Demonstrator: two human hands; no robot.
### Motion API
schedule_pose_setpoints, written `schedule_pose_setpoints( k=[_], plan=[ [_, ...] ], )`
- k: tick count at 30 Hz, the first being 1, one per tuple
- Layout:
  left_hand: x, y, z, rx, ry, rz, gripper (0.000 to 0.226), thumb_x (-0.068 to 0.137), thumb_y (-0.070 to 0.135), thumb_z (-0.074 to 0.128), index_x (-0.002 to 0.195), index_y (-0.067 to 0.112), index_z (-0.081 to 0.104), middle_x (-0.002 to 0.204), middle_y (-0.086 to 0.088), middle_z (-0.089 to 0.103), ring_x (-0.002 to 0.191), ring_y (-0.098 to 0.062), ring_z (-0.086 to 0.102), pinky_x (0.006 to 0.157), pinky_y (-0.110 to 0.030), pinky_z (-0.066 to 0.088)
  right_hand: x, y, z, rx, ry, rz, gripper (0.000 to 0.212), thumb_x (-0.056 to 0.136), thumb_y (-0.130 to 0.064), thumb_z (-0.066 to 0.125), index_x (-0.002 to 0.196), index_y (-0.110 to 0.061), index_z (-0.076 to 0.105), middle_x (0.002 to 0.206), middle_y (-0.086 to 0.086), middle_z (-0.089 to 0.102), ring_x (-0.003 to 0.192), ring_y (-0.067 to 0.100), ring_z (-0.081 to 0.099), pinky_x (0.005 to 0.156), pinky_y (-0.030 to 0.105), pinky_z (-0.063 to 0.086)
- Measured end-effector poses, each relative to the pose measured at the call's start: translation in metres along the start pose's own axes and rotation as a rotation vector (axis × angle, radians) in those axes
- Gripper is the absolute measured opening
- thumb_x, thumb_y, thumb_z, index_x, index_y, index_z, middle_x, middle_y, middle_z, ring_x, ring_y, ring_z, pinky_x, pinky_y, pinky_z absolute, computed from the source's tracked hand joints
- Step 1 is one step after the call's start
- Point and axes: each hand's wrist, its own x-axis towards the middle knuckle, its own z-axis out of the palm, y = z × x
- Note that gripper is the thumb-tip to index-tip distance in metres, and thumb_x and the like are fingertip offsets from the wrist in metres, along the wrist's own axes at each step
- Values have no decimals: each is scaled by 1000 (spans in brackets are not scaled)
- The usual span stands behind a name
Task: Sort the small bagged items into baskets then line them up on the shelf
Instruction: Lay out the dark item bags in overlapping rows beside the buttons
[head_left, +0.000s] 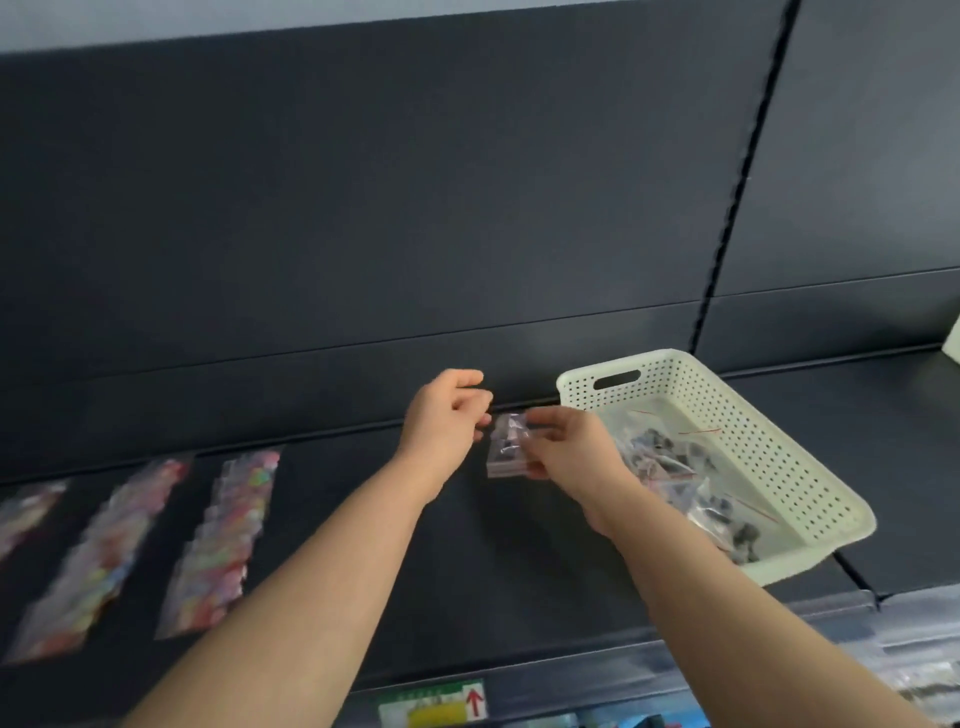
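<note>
A white perforated basket sits on the dark shelf at the right, with several clear bags of dark small items inside. My right hand pinches a small stack of clear bags just left of the basket, near the back of the shelf. My left hand hovers just left of that stack with its fingers loosely curled and holds nothing. Three rows of colourful bagged items lie lined up on the shelf at the left.
The shelf's dark back panel rises behind the hands. A price label strip with a red arrow tag runs along the front edge. A vertical upright divides the shelving at the right. Blurred goods show on a lower level at bottom right.
</note>
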Motion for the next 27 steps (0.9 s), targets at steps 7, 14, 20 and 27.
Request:
schedule_pose_setpoints(
  k=[7, 14, 20, 27],
  plan=[
    [-20, -41, -42, 60, -104, -212, 25, 86, 38, 70, 96, 15, 70, 91, 0, 73, 78, -11, 62, 69, -26, 51, 5, 17, 61, 286, -8, 130, 16, 88, -2, 62, 100, -11, 57, 97, 10, 68, 79, 18, 69, 65, 27, 57],
    [-13, -62, -70, 277, -109, -70, 11, 86, 14, 70, 81, 24, 69, 77, 6, 68, 77, -12, 64, 79, -35, 54, 3, 26, 77, 24, -245, 72, 29, 83, -11, 71, 105, -23, 58, 93, -4, 69, 87, 10, 65, 70, 24, 50],
    [-10, -65, -79, 99, -68, -130, 18, 87, 20, 71, 104, 19, 66, 101, 1, 69, 95, -14, 66, 79, -28, 53, 10, 28, 84, 191, -143, 113, 6, 92, -15, 62, 90, -10, 64, 89, 9, 73, 81, 16, 70, 68, 25, 54],
    [-12, -72, -77, 28, -112, -170, 12, 92, 0, 61, 87, 10, 66, 93, -12, 69, 84, -18, 66, 78, -30, 59, 11, 32, 83, 196, -156, 92, 8, 89, -23, 66, 86, -17, 69, 84, -1, 74, 85, 14, 70, 74, 28, 52]
  ],
)
